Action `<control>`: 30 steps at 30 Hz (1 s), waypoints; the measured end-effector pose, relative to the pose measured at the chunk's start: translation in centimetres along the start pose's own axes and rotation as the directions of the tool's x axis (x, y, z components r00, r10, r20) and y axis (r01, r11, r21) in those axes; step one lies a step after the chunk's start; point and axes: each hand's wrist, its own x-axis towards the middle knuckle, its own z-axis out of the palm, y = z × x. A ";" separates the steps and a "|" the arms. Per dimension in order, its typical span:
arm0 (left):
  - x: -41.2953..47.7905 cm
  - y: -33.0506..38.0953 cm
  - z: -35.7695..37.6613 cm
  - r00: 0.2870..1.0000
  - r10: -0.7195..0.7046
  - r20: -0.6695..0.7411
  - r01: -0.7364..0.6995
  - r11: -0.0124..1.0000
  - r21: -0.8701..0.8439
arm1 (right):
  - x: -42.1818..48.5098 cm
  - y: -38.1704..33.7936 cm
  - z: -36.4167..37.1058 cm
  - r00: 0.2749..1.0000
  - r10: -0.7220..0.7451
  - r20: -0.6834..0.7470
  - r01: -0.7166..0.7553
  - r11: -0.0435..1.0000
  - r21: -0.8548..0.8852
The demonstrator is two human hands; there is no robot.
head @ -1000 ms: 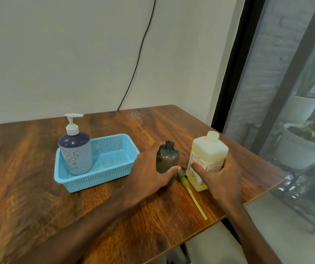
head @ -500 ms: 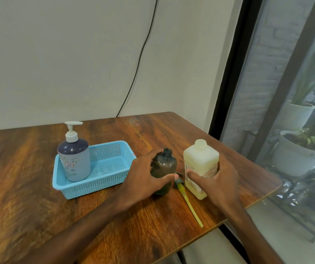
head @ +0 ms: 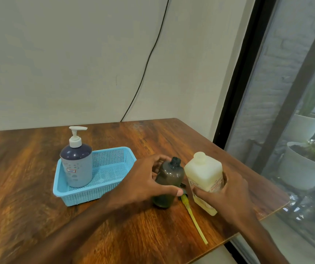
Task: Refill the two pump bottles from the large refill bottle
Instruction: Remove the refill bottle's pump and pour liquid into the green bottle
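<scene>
The wooden table (head: pixel 29 187) is carrying everything here, and the light blue mesh basket (head: pixel 88 195) is sitting left of centre with the blue pump bottle (head: pixel 76 164) standing upright in its left end, pump head on and no hand near it. Over on the right, the large cream refill bottle (head: pixel 203 170) is standing close to the table's right edge, long axis upright, and whether its neck is capped I cannot tell. Just beside it on its left, the dark smoky pump bottle (head: pixel 170 174) is standing upright with its neck open, and the gap between the two is looking narrow. The removed pump with its yellow dip tube (head: pixel 193 218) is lying flat on the wood in front of that gap, tube pointing toward the near edge. The left hand (head: pixel 143 181) is wrapping the dark bottle, thumb (head: pixel 172 191) across the front and fingers curling around the back. The right hand (head: pixel 227 195) is gripping the refill bottle low on its body from the right side, fingers curled around it. The pour looks like the right hand's job: lifting and tipping leftward over that small open neck.
</scene>
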 end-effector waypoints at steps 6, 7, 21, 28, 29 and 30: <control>0.0 0.7 -1.6 0.997 0.030 0.067 -0.034 0.998 0.056 | 0.4 -0.1 -0.9 0.999 -0.032 0.036 0.035 0.996 -0.082; 0.0 0.8 -1.7 0.997 0.036 0.072 -0.041 0.997 0.063 | 0.5 -0.1 -1.0 0.998 -0.030 0.046 0.034 0.995 -0.094; -0.1 1.7 -3.0 0.981 0.083 0.173 -0.100 0.991 0.092 | 0.5 -0.6 -1.8 0.991 -0.013 0.134 0.040 0.979 -0.199; 0.1 1.2 -3.0 0.971 0.084 0.222 -0.107 0.990 0.093 | 0.0 -1.1 -2.3 0.986 -0.012 0.168 0.048 0.976 -0.211; 0.1 1.1 -2.9 0.971 0.083 0.222 -0.106 0.990 0.093 | 0.0 -1.2 -2.4 0.985 -0.019 0.169 0.056 0.975 -0.216; 0.2 1.0 -2.9 0.970 0.084 0.226 -0.109 0.989 0.100 | -0.1 -1.3 -2.4 0.985 -0.025 0.170 0.063 0.973 -0.220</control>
